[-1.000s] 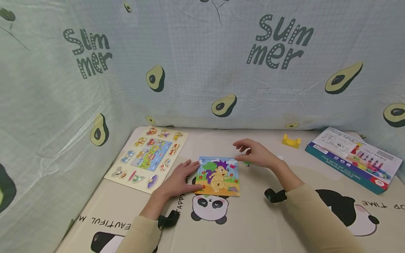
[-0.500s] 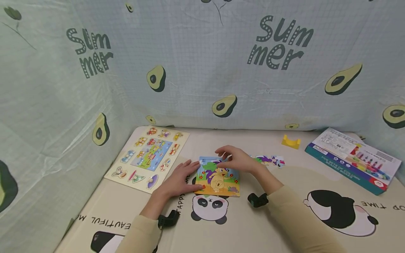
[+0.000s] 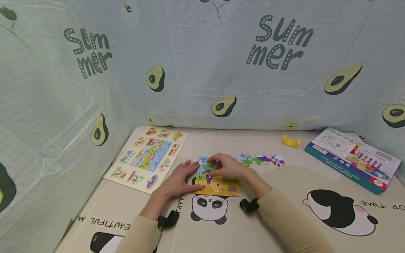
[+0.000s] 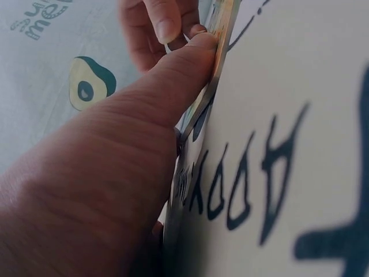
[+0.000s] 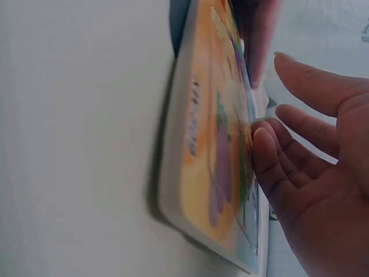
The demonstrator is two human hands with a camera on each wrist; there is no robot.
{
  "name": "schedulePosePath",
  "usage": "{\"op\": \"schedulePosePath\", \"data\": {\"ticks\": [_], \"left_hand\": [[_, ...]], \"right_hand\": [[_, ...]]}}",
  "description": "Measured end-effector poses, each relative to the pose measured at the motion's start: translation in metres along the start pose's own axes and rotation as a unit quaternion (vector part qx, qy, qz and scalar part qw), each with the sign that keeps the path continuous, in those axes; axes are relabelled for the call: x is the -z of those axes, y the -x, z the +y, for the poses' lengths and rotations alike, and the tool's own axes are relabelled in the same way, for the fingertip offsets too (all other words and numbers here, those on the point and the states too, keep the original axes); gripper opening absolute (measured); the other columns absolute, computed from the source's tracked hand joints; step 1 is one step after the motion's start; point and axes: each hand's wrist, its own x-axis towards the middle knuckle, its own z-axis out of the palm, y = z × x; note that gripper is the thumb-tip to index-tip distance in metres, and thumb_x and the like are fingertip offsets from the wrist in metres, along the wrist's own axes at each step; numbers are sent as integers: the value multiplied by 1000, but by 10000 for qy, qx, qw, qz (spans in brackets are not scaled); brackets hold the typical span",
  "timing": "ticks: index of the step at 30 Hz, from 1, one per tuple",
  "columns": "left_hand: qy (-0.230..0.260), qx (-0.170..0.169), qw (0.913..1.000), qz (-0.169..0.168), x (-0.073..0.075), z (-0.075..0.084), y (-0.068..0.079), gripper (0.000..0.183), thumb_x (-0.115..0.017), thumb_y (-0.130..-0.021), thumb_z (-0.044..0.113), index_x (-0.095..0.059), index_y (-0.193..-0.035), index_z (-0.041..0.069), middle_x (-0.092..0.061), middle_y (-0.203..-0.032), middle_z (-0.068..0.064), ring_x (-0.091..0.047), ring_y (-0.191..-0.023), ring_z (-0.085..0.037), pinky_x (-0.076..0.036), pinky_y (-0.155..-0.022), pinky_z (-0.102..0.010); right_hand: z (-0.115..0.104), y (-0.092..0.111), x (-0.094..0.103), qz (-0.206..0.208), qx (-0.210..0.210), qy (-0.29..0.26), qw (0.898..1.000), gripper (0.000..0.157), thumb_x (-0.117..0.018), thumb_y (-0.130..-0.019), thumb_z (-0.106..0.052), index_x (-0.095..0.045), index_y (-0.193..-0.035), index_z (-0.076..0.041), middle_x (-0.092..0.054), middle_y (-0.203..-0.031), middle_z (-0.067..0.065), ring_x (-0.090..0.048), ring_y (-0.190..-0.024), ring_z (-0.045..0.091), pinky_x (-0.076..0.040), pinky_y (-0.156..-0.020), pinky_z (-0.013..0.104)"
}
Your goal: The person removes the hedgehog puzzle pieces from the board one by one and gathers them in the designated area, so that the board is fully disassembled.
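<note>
A square hedgehog jigsaw puzzle lies flat on the table in the head view. My left hand rests at its left side, fingers extended, the thumb on the puzzle's lower left edge. My right hand is over the upper part with bent fingers, covering much of the picture. In the right wrist view its fingertips touch or nearly touch the puzzle's face, and I see nothing held. Several loose-looking puzzle pieces lie in a row just right of the puzzle.
A knobbed wooden peg board lies to the left. At the back right are a yellow curved block and a beaded-toy box. A patterned curtain stands behind the panda-print table cover.
My right hand has moved left, from beside the puzzle's upper right corner to over its upper middle, uncovering the row of pieces at the right. The left hand stays put.
</note>
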Motion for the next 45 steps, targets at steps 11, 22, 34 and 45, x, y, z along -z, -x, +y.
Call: {"op": "schedulePosePath", "data": {"ticks": [11, 22, 34, 45], "left_hand": [[-48, -29, 10000, 17, 0, -1, 0, 86, -77, -84, 54, -46, -154, 14, -41, -158, -7, -19, -151, -32, -18, -120, -55], [-5, -44, 10000, 1, 1, -1, 0, 85, -77, -85, 52, -46, -154, 14, -41, -158, -7, -19, -151, -33, -19, -119, -55], [-9, -73, 10000, 0, 0, -2, -1, 86, -77, -84, 53, -46, -153, 13, -41, -158, -7, -20, -151, -33, -18, -120, -55], [-1, -60, 10000, -11, 0, -2, -1, 86, -77, -84, 52, -46, -154, 13, -41, -157, -7, -19, -151, -32, -16, -120, -54]], "right_hand": [[-3, -3, -10, -6, -215, 428, 9989, 46, -79, -90, -24, -64, -128, -3, -59, -106, 1, -54, -93, 17, -51, -86, 29], [-14, -4, -15, 64, -449, 740, 9962, 35, -79, -90, -23, -68, -117, -4, -57, -106, 3, -53, -94, 18, -50, -92, 34], [-14, -4, -19, 74, -573, 610, 9965, 34, -80, -89, -17, -65, -116, -5, -54, -104, 3, -52, -94, 19, -50, -92, 34], [-15, -1, -19, 252, -542, 51, 9982, 27, -76, -91, -8, -60, -113, -10, -58, -97, 2, -55, -91, 19, -52, -85, 30]]}}
